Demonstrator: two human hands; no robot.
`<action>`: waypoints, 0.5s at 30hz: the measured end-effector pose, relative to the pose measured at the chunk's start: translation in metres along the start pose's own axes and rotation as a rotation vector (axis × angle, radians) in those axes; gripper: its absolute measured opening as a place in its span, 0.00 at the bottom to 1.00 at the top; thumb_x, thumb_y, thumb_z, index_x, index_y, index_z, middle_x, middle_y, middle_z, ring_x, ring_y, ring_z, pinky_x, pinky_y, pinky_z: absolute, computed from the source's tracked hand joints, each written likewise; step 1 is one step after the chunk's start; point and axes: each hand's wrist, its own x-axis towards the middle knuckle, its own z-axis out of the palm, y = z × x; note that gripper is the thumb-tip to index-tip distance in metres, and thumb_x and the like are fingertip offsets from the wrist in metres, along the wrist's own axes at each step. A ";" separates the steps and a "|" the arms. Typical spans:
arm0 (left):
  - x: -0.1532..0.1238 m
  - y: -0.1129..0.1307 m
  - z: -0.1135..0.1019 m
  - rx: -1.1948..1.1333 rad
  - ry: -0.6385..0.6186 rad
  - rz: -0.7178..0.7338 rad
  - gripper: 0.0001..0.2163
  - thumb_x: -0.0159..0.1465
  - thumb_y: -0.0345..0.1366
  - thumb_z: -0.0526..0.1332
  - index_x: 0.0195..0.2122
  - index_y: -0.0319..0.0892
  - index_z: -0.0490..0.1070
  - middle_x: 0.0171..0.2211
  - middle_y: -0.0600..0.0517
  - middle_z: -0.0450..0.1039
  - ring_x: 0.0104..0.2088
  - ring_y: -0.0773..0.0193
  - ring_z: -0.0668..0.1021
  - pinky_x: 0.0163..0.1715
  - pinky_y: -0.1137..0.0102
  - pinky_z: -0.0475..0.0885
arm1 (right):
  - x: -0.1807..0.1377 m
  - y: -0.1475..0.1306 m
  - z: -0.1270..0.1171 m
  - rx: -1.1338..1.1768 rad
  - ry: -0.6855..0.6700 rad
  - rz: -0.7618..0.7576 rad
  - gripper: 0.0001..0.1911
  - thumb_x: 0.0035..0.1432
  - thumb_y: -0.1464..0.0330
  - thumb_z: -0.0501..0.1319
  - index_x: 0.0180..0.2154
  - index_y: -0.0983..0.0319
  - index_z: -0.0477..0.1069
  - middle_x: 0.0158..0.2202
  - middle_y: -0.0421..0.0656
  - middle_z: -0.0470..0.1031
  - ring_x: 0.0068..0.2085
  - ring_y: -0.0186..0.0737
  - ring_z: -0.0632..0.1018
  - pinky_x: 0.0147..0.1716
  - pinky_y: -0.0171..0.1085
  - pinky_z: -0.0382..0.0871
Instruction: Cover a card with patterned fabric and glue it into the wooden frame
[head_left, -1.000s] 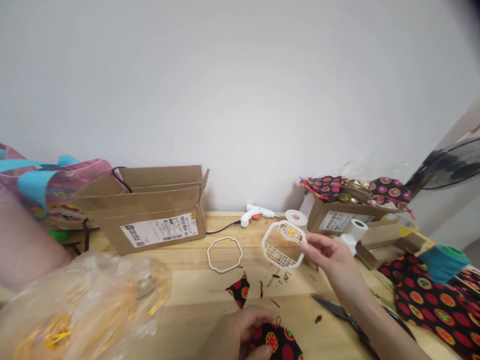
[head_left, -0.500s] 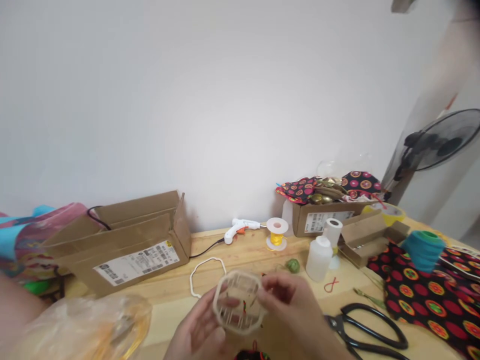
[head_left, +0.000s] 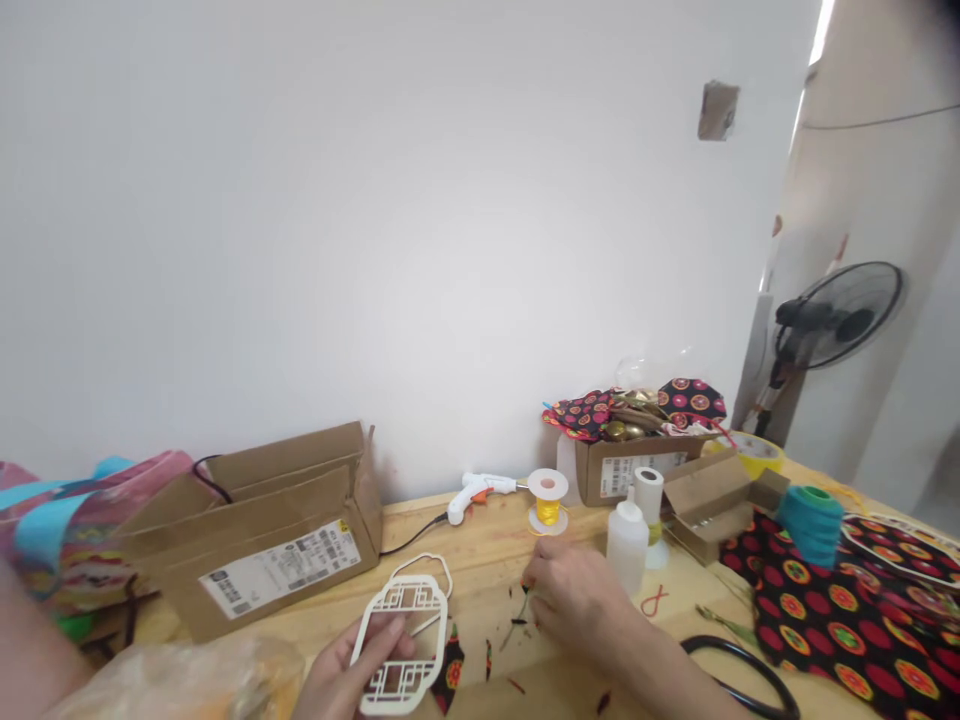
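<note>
My left hand (head_left: 346, 672) pinches a cream lattice frame (head_left: 390, 708) with cut-out corner patterns, thumb across its front. A second thin white outline frame (head_left: 448, 572) lies on the table behind it. My right hand (head_left: 576, 592) is down on the tabletop, its fingers bent together near small fabric scraps and a thin green strand (head_left: 517, 622). What is in those fingers is hidden. A dark patterned fabric piece (head_left: 451, 672) lies just right of the lattice frame. Black-handled scissors (head_left: 780, 690) are partly hidden by my right forearm.
Behind stand a glue gun (head_left: 476, 492), a yellow thread spool (head_left: 548, 512) and a white squeeze bottle (head_left: 627, 545). Cardboard boxes (head_left: 285, 570) flank them. Patterned cloth (head_left: 817, 620) and a teal thread cone (head_left: 811, 525) lie right, a plastic bag (head_left: 172, 680) left.
Both hands were together at the lattice frame. My left hand has carried it left and turned its face to view; my right hand has let go and moved to the table, over the green ball's spot.
</note>
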 end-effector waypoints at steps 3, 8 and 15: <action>0.003 -0.002 -0.003 -0.004 -0.014 0.023 0.13 0.40 0.38 0.70 0.23 0.37 0.72 0.14 0.56 0.72 0.14 0.72 0.71 0.12 0.81 0.63 | 0.014 -0.015 -0.006 -0.133 -0.157 -0.026 0.08 0.58 0.69 0.56 0.38 0.65 0.69 0.40 0.44 0.72 0.38 0.39 0.74 0.36 0.42 0.69; 0.003 -0.004 -0.004 -0.016 -0.049 0.021 0.12 0.40 0.39 0.70 0.21 0.38 0.70 0.13 0.57 0.72 0.13 0.71 0.71 0.12 0.79 0.64 | 0.025 -0.025 -0.024 -0.239 -0.271 -0.064 0.09 0.59 0.67 0.55 0.41 0.63 0.67 0.42 0.44 0.70 0.39 0.39 0.74 0.37 0.42 0.69; 0.002 -0.004 -0.003 -0.020 -0.120 -0.001 0.11 0.43 0.39 0.68 0.22 0.38 0.69 0.14 0.57 0.72 0.14 0.67 0.74 0.12 0.77 0.65 | 0.024 0.000 -0.049 -0.238 -0.032 0.054 0.07 0.57 0.71 0.54 0.31 0.64 0.70 0.30 0.43 0.74 0.32 0.40 0.75 0.30 0.39 0.66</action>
